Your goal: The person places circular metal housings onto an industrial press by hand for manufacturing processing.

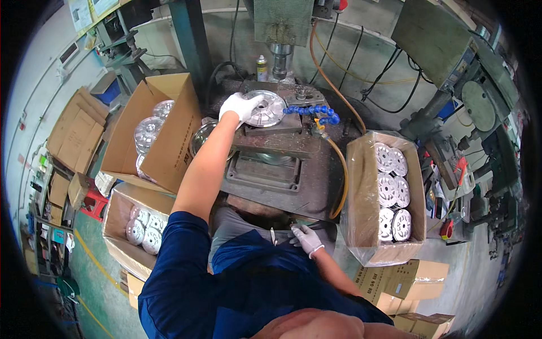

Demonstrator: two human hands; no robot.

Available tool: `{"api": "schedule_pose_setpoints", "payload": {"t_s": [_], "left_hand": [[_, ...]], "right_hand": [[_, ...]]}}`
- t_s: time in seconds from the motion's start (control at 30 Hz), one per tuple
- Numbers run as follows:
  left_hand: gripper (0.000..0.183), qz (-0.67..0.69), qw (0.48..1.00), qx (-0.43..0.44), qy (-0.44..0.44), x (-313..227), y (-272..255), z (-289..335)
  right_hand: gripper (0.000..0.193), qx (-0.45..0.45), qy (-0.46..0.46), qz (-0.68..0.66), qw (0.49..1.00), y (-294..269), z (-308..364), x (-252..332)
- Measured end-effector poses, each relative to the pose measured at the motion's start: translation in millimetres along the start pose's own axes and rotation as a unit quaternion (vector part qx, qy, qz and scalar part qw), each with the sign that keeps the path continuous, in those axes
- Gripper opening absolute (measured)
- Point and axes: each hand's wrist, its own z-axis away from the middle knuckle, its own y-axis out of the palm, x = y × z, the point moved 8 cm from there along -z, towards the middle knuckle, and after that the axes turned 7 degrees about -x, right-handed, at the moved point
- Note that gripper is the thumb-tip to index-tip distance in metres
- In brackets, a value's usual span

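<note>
My left hand point(240, 107), in a white glove, grips the left edge of a round silvery metal disc point(268, 109), with its fingers on the rim and top face. The disc has a central hole and rests on a raised block fixture on the drill press table point(316, 181). Above and behind it hangs the machine spindle point(280, 59). A blue jointed coolant hose point(310, 109) reaches the disc's right side. Low by my lap is my gloved right hand point(307, 238), its fingers loosely stretched out, with nothing visible in it. Another round metal part point(201, 138) lies partly behind my left forearm.
An open carton point(186, 130) of discs stands left, with a lower carton point(121, 240) of discs nearer me. At right is a plastic-lined carton point(358, 203) with stacked discs. A spray can point(262, 68) stands at the back. An orange hose point(341, 164) curves down the table's right side.
</note>
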Motion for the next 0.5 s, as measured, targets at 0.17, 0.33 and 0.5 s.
{"api": "schedule_pose_setpoints", "payload": {"t_s": [0.17,0.33,0.5], "left_hand": [[0.081,-0.041,0.997,0.059,-0.018,-1,1,-2],[0.080,-0.038,0.999,0.006,0.032,-1,-4,-6],[0.076,-0.005,0.999,0.033,0.012,7,6,-9]], "right_hand": [[0.035,0.013,-0.029,0.038,0.999,7,-3,6],[0.036,0.009,-0.067,0.081,0.994,9,-7,3],[0.037,0.049,0.035,0.011,0.998,13,-5,-23]]}}
